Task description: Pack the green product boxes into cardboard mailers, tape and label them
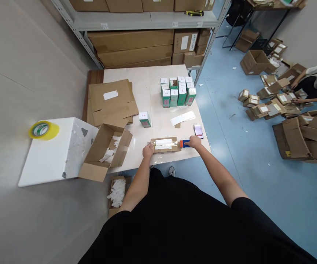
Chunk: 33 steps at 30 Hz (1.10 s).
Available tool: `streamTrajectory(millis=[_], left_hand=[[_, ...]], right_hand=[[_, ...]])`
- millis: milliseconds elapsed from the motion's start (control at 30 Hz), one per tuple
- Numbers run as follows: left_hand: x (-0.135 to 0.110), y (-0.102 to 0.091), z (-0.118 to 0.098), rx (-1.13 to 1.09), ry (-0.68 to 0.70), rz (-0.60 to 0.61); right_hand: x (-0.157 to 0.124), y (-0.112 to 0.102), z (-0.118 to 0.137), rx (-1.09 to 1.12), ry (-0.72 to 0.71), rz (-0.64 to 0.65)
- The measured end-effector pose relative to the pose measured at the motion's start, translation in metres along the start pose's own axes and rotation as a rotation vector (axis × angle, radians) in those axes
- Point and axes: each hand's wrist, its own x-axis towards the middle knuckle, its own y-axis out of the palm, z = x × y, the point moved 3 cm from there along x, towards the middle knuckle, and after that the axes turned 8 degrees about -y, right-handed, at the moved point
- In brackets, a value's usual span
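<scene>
A small flat cardboard box [161,149] with white labels and shiny clear tape lies near the table's front edge. My left hand [147,150] has its fingers closed on the left end of this box. In my right hand [195,141] is a blue tool with an orange end [185,143], held level at the box's right end; its exact kind is partly hidden by my fingers. Just beyond that hand lies a phone [198,131]. A single green-and-white carton [144,120] stands behind the box, to the left.
Several green cartons [174,98] stand grouped at the back right, with white paper strips [183,117] before them. Flattened cardboard [111,101] and an open box [103,145] are on the left. Yellow tape [43,130] rests on a white block. Another person [314,86] handles boxes at right.
</scene>
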Motion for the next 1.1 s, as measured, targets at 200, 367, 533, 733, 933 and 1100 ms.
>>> streamTrajectory(millis=[200,367,533,733,933,1100], left_hand=[[-0.002,-0.002,-0.001,-0.010,-0.017,-0.010],[0.000,0.000,0.001,-0.022,-0.030,-0.016],[0.006,0.000,0.004,-0.040,-0.063,-0.006],[0.006,-0.001,0.004,-0.055,-0.041,-0.006],[0.006,-0.001,0.004,-0.076,-0.043,0.018],[0.005,0.002,0.004,-0.072,-0.023,0.036]], right_hand=[[-0.004,0.047,0.017,0.060,0.056,-0.081],[-0.018,0.085,-0.016,0.173,0.185,-0.207],[-0.025,0.112,-0.034,0.270,0.236,-0.064],[-0.022,0.096,0.015,0.431,-0.037,-0.267],[-0.013,0.091,0.081,0.593,-0.098,-0.088],[0.001,0.082,0.085,0.492,-0.048,-0.008]])
